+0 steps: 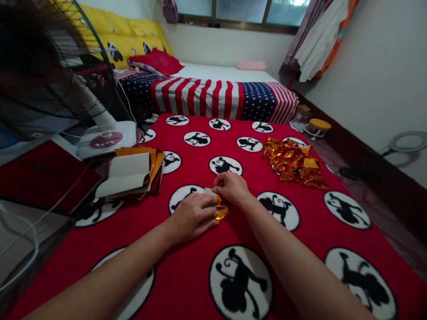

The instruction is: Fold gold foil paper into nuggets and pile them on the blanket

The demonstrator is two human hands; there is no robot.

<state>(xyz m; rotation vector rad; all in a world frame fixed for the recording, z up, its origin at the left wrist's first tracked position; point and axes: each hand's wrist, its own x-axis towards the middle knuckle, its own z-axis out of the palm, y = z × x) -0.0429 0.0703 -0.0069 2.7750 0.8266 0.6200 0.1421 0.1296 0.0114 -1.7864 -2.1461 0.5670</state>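
Observation:
On the red cloth [187, 166] with white circles and black figures lies a small gold foil paper [222, 209], its pale side showing at the upper left. My left hand [195, 213] rests over its left part, fingers bent and holding it down. At its top edge my right hand [230, 186] pinches the paper between thumb and finger. A stack of gold and pale paper sheets [130, 173] lies at the left. Several folded gold foil pieces [292, 162] are heaped at the right.
A fan on a white base [105, 138] stands at the left, beside a dark red panel [43, 173] and loose cables. Behind the cloth is a bed with a striped and starred cover [203, 98]. A yellow stool [319, 125] stands at the far right.

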